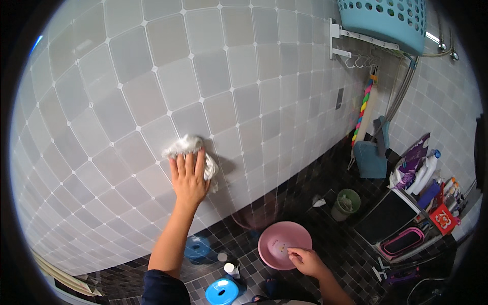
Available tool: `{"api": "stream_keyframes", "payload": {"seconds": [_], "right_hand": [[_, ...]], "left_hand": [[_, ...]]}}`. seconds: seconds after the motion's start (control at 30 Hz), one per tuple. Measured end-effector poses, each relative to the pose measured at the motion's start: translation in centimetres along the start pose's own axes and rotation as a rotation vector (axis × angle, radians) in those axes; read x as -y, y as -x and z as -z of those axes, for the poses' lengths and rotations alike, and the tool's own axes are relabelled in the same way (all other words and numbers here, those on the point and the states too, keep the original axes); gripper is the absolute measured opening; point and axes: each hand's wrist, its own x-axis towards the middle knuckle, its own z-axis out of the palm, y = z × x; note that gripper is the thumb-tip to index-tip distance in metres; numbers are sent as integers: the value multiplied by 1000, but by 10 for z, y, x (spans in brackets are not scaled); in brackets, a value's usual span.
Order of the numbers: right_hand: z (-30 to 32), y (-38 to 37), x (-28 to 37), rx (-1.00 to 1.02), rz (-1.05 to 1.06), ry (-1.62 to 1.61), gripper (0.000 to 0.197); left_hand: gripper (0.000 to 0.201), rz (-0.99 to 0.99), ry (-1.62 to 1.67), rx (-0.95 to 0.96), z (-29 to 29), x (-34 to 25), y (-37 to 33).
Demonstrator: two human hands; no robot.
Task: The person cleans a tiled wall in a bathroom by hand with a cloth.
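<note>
My left hand [188, 175] presses a crumpled white cloth [186, 146] flat against the grey tiled wall [152, 76], fingers spread over it. My right hand [303, 259] rests lower down at the rim of a pink basin [274, 239] standing on the dark tiled floor, its fingers curled on the edge.
Blue round lids [221, 292] and a small white bottle [231, 268] lie on the floor near my left arm. A green cup [346, 202], a blue dustpan [371, 157], a rack of bottles [427, 188] and a pink tray [401, 241] stand to the right. A blue basket [386, 20] sits on a wall shelf.
</note>
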Motion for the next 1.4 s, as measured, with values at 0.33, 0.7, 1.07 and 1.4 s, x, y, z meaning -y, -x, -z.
{"api": "stream_keyframes", "payload": {"seconds": [0.33,0.7,1.07,1.4], "right_hand": [[23,16,-3,55,-31,38,28],[61,-62,-26,235,132,143,28],[188,-149,-103,148,112,182,29],[210,-199,-115,292,220,210,27]], "left_hand": [[69,53,57,285,-23,-11,124],[75,98,49,283,-75,-73,83],[58,-32,131,173,-166,-235,-12],[59,7,12,260,-153,-220,17]]}}
